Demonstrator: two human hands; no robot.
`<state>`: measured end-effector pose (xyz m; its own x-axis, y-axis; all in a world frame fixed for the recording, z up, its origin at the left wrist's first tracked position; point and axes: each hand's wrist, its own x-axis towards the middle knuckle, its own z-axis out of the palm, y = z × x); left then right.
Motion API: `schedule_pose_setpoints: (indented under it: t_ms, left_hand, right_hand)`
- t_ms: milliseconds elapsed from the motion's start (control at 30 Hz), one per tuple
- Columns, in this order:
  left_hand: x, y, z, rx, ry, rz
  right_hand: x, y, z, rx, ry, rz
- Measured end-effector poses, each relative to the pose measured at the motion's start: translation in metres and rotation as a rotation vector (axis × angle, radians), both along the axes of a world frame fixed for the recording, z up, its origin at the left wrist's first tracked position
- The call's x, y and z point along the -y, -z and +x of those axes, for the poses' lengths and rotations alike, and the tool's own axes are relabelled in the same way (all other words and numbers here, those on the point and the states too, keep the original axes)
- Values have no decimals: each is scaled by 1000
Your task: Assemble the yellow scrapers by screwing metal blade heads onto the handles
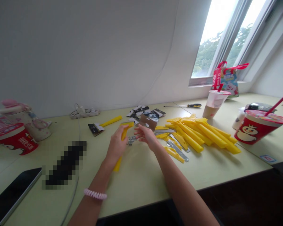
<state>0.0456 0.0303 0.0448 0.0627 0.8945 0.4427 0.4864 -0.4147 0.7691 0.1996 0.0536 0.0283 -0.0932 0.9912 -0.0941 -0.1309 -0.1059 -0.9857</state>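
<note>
With twelve o'clock at the wall and the hands at the centre of the desk [136, 185], the left hand [116, 146] closes around a plastic scraper handle [117, 164]. The right hand [145, 133] is just beside it, with small screws [131, 140] between them. Packaged blades [143, 113] lie at twelve, a power strip [84, 113] against the wall at eleven, and a pile of scrapers [198, 133] at two. Behind that pile lies a screwdriver [193, 105]. A tote bag [226, 80] stands on the window sill [198, 82] at two, a lidded cup [257, 128] at three, and a tablet [11, 197] at eight.

A home attic room: desk [141, 179] under a slanted window [221, 40].
</note>
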Motion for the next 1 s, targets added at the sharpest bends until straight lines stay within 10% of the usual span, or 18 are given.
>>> schedule_pose_setpoints:
  t_ms: [167,300,1000]
  left_hand:
    - [-30,-4,-8,701,205,-339]
    - [-33,3,-18,959,212,-504]
    - [-23,14,-36,1070,293,-653]
  right_hand:
    - [2,10,-3,811,134,329]
    - [6,11,-11,1018,45,479]
    - [9,16,-17,1183,85,402]
